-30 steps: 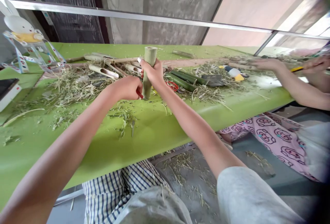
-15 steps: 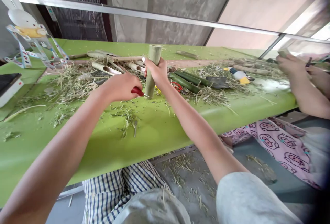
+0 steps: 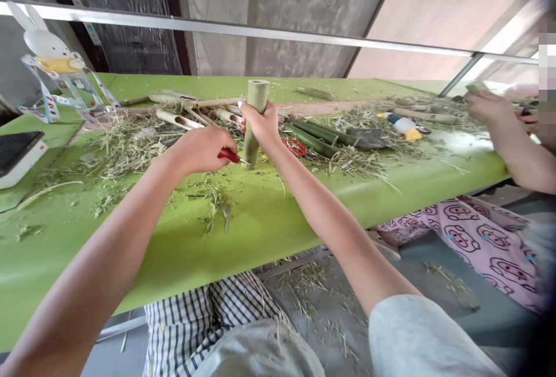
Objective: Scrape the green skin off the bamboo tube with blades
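A pale green bamboo tube [image 3: 258,95] stands nearly upright on the green table [image 3: 269,215]. My right hand [image 3: 263,125] is wrapped round its middle. Low on the left, my left hand [image 3: 208,148] is closed on the red handle of a small tool [image 3: 229,156], whose thin metal tip meets the tube near its base. Plant shavings [image 3: 215,200] lie on the table just in front of the tube.
Split bamboo pieces [image 3: 178,119], dark green bamboo [image 3: 310,138] and straw lie behind my hands. Red scissors [image 3: 294,147] are right of the tube. A phone-like device [image 3: 19,154] and rabbit figure [image 3: 46,47] are left. Another person's hand [image 3: 490,108] is far right.
The view has shifted slightly. The tube leans a little more and its top sits further left; both hands keep their holds, with the tool tip still at the tube's base.
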A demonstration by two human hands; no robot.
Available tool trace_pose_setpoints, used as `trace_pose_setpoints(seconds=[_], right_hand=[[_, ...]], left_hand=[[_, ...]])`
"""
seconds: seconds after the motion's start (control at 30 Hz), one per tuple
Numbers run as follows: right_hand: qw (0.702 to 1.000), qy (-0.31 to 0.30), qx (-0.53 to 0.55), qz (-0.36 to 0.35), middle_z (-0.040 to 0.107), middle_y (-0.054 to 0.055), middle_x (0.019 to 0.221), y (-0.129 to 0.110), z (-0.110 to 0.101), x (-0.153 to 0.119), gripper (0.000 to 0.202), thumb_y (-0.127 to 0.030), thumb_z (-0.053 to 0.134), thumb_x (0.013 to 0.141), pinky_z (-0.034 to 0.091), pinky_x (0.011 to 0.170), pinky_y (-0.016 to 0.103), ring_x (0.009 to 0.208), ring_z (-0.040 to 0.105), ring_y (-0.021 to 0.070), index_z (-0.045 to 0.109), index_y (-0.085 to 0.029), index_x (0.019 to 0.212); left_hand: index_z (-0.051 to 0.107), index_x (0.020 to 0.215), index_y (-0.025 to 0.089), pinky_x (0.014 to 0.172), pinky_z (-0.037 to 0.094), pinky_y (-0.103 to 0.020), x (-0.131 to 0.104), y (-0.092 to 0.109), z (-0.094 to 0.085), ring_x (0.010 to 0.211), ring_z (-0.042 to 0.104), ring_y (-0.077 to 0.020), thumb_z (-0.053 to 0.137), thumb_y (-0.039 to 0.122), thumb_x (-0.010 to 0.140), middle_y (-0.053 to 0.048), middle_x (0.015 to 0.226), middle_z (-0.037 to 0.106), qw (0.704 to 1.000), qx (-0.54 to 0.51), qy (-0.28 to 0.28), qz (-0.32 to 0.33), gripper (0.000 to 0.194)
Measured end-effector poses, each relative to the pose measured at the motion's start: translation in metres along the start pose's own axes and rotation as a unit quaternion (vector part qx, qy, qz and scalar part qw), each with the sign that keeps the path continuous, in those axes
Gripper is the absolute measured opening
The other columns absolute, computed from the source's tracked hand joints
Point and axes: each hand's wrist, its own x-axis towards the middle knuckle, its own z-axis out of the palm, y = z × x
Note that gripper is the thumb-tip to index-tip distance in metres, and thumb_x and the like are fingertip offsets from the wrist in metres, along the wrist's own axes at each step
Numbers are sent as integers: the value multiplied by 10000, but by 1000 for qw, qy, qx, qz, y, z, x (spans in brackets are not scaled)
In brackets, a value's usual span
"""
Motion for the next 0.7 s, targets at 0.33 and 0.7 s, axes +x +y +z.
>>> trace_pose_setpoints(seconds=[0.33, 0.7], right_hand=[[999, -13, 29, -11, 465, -49, 484, -2, -2, -1, 165, -267, 570, 729, 443, 460, 259, 421, 480, 94, 429, -203, 672], [1000, -14, 1, -3, 474, -37, 497, 1, 0, 1, 212, -361, 551, 742, 425, 442, 230, 420, 466, 82, 444, -207, 643]], left_hand=[[670, 902, 251, 510, 320, -235, 6, 6, 2, 600, 519, -119, 519, 265, 680, -10, 744, 648, 997, 36, -22, -59, 268], [672, 854, 224, 566, 367, -265, 12, 4, 7, 648, 551, -143, 535, 243, 649, -31, 778, 661, 998, -18, -20, -58, 247]])
